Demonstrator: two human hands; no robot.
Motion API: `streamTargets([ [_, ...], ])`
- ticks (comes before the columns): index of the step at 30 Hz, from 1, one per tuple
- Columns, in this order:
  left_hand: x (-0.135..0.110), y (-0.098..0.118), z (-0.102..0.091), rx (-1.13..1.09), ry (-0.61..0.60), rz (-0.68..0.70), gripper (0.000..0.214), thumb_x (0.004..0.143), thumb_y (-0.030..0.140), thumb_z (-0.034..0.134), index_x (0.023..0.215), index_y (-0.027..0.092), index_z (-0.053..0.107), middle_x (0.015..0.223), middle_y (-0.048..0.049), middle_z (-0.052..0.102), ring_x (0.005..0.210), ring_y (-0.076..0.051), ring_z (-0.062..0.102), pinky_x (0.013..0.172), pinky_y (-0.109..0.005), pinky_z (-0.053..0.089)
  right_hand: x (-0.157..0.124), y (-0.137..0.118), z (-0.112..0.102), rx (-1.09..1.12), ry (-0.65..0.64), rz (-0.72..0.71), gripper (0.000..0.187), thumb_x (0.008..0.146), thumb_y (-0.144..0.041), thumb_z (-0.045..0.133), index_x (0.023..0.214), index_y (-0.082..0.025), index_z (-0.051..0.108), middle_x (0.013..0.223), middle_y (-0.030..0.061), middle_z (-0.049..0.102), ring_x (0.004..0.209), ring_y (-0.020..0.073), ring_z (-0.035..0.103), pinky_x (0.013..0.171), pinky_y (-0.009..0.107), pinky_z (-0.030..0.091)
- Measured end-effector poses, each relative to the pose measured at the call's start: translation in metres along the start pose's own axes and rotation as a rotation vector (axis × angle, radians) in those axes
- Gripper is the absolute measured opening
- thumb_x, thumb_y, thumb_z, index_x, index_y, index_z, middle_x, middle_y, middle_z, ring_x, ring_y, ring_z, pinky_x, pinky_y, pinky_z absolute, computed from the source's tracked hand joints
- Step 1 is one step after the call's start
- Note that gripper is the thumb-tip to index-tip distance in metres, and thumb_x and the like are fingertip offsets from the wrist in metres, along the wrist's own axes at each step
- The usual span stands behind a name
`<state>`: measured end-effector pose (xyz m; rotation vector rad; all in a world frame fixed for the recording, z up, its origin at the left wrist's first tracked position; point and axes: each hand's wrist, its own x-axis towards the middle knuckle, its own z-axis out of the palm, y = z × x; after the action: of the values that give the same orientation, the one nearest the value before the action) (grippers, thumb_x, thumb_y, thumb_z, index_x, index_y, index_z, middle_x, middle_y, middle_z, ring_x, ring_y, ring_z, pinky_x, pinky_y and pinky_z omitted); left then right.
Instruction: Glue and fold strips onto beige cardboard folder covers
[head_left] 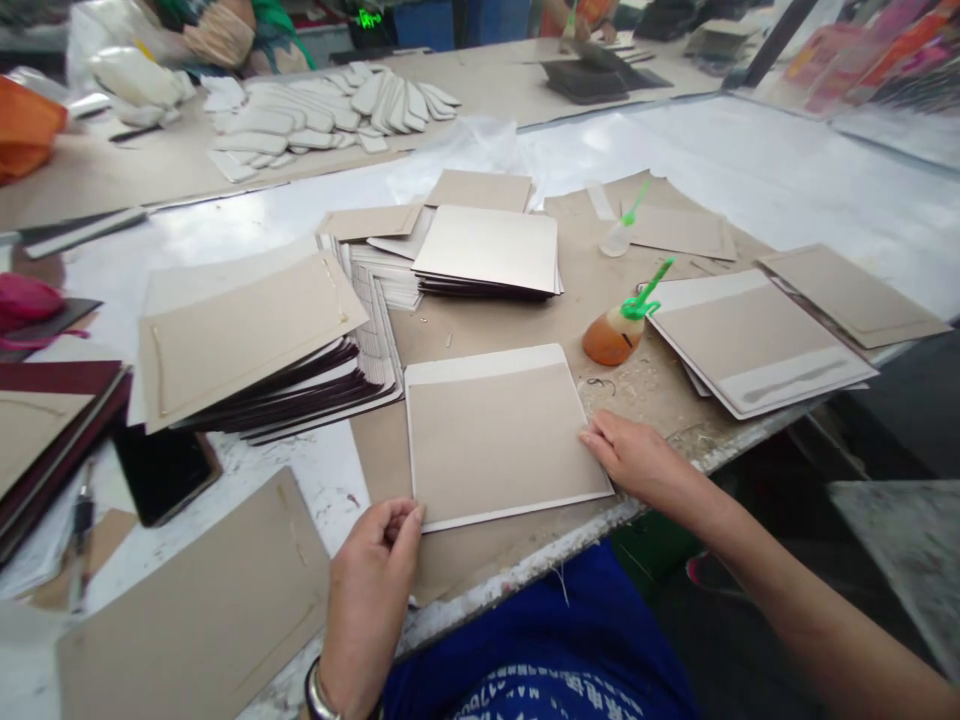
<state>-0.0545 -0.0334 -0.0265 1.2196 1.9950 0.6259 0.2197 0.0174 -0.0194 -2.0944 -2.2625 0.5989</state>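
A beige board with white borders (pixel 502 440) lies in front of me near the table's front edge. My left hand (pixel 379 575) pinches its near left corner between thumb and fingers. At its right edge, my right hand (pixel 622 450) grips the board with the fingers closed. Just beyond the right hand stands a glue bottle (pixel 611 338) with amber liquid and a green nozzle. Left of the board is a tall stack of beige boards (pixel 247 330), with lines of glue on the top sheet.
Behind are another board stack (pixel 491 245) and a clear bottle (pixel 615 238) with a green tip. Bordered boards (pixel 757 340) lie at right. A phone (pixel 161 470), a pen (pixel 81 520) and a loose board (pixel 202 610) lie at left. White pieces (pixel 315 115) and other people are across the table.
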Motion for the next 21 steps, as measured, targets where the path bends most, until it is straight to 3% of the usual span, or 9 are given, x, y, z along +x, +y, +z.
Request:
streamTargets([
  [7, 0.000, -0.001, 0.001, -0.010, -0.001, 0.039, 0.033, 0.069, 0.050, 0.050, 0.075, 0.021, 0.062, 0.073, -0.0044, 0.066, 0.070, -0.021, 0.060, 0.071, -0.034, 0.046, 0.004, 0.007, 0.006, -0.036, 0.012, -0.027, 0.019, 0.084, -0.023, 0.040, 0.066, -0.021, 0.043, 0.062, 0.0032, 0.055, 0.058, 0.0169, 0.051, 0.057, 0.025, 0.034],
  [13, 0.002, -0.005, 0.002, -0.006, 0.019, 0.073, 0.034, 0.066, 0.053, 0.050, 0.070, 0.021, 0.062, 0.070, -0.0046, 0.065, 0.067, -0.022, 0.060, 0.068, -0.035, 0.047, 0.003, 0.005, 0.005, -0.012, -0.013, -0.007, 0.018, 0.086, -0.022, 0.039, 0.072, -0.018, 0.050, 0.066, 0.0050, 0.058, 0.061, 0.0172, 0.054, 0.058, 0.025, 0.034],
  [21, 0.020, -0.029, -0.004, 0.121, -0.147, -0.055, 0.040, 0.060, 0.061, 0.052, 0.077, 0.027, 0.064, 0.080, -0.0016, 0.069, 0.081, -0.025, 0.063, 0.071, -0.033, 0.049, -0.001, -0.005, -0.004, 0.045, -0.072, 0.088, 0.017, 0.089, -0.020, 0.041, 0.084, -0.014, 0.056, 0.083, 0.0096, 0.065, 0.079, 0.0190, 0.060, 0.067, 0.025, 0.039],
])
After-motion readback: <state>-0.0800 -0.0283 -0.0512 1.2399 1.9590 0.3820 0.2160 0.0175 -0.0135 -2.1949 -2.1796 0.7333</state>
